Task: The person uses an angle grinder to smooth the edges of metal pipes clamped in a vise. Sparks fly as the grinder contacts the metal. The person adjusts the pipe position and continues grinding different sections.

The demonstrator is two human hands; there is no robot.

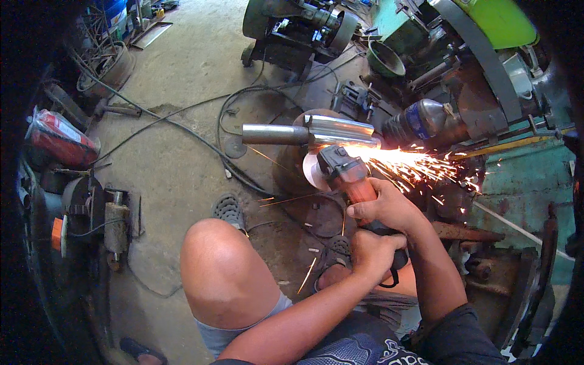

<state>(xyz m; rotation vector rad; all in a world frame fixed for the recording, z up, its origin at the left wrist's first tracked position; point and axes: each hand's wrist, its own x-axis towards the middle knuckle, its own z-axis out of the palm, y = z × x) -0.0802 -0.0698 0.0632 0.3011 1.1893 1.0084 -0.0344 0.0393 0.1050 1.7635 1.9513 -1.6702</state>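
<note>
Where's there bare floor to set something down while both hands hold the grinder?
Floor lies bare between the wheel rim and upper machine, beyond the cables, and again between the red bag and left shoe. Right of the grinder is crowded: bottle, sparks.

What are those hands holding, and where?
A long orange-and-black power grinder with a grey metal head: the right hand grips the orange body, the left hand the black rear end.
</note>
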